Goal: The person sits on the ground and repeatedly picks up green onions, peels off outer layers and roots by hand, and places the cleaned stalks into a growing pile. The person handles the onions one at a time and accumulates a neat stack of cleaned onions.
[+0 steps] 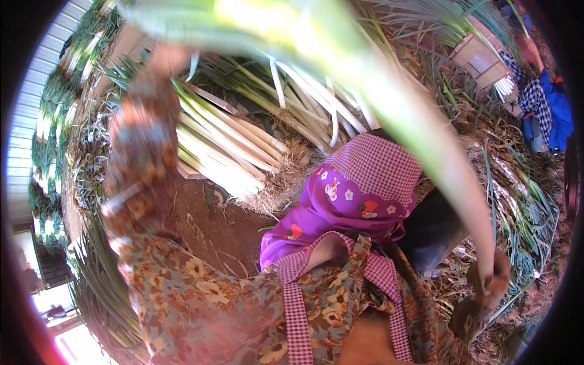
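Note:
A long green onion stalk (410,114), blurred and very near the camera, arches across the top and down the right side. Its white lower end is in my right hand (490,278), whose fingers are closed round it. My left hand (171,59), blurred, is raised at the upper left beside the leafy green part; whether it grips the leaves I cannot tell. Below it, a bundle of green onions (228,146) with white stems and stringy roots lies on a wooden support. More loose green onions (315,100) lie beyond, partly behind the raised stalk.
Stacked green onions (50,150) line the left wall, with more leaves (100,278) at the lower left. Onions and trimmings (520,196) cover the ground at right. A co-worker in blue (554,109) is at the upper right, near a wooden rack (479,54). A purple apron (337,200) covers my lap.

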`<state>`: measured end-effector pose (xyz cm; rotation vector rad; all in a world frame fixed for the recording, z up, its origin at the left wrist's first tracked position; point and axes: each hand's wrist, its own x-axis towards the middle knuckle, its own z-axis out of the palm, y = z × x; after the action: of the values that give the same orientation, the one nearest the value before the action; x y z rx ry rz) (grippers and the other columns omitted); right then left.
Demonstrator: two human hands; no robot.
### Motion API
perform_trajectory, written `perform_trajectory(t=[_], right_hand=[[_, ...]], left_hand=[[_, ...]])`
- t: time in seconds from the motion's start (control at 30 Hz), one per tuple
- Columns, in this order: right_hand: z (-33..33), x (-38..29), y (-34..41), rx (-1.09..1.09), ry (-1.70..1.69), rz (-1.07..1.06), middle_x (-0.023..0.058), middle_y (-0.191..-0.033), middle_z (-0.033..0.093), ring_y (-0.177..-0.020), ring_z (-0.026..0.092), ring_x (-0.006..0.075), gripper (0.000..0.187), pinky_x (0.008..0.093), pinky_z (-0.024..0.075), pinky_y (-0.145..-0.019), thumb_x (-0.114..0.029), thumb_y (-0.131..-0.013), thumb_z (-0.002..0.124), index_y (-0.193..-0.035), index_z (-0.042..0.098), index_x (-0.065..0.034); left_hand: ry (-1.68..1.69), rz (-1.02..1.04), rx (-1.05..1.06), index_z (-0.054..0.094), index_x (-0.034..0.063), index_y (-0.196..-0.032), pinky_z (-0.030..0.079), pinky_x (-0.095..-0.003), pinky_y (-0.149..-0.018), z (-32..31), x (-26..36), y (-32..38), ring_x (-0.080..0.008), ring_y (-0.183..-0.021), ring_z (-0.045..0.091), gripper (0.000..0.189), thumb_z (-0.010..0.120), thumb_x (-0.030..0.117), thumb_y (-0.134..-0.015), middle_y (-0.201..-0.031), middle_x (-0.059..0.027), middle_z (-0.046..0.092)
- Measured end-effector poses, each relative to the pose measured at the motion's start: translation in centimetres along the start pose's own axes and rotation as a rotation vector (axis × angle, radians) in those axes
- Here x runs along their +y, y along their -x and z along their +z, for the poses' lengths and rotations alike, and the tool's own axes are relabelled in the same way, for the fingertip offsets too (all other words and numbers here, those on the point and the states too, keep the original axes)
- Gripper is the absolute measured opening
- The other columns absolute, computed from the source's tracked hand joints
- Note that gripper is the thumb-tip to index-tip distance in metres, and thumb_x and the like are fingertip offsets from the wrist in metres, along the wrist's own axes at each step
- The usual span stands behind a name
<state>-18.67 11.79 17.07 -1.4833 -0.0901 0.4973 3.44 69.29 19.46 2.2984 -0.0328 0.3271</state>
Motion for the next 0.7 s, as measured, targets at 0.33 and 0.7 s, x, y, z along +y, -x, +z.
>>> perform_trajectory(t=[0.33,0.7], right_hand=[[6.6,-1.7,-34.1,-0.082,0.47,-0.078,0.0122,-0.092,0.063,-0.084,0.06,0.0202,0.059,0.03,0.0479,-0.068,-0.034,-0.086,0.056,-0.129,0.043,0.0031],[31.9,7.6,-41.3,-1.122,1.313,-0.119,0.0043,-0.062,0.047,-0.053,0.04,0.0096,0.02,0.0241,0.0424,-0.05,-0.016,-0.089,0.051,-0.074,0.052,-0.0038]], left_hand=[[-0.387,-0.305,0.177,0.062,0.0046,-0.107,0.048,-0.0282,-0.049,-3.7,-14.7,3.3,-0.0147,-0.054,0.062,0.038,0.053,0.037,-0.088,-0.076,-0.0081,0.068],[-0.685,-0.233,0.355,0.033,0.0195,-0.14,0.016,-0.0474,-0.109,7.7,-24.5,21.1,-0.0333,-0.134,0.023,0.051,0.043,0.029,-0.091,-0.144,-0.018,0.026]])
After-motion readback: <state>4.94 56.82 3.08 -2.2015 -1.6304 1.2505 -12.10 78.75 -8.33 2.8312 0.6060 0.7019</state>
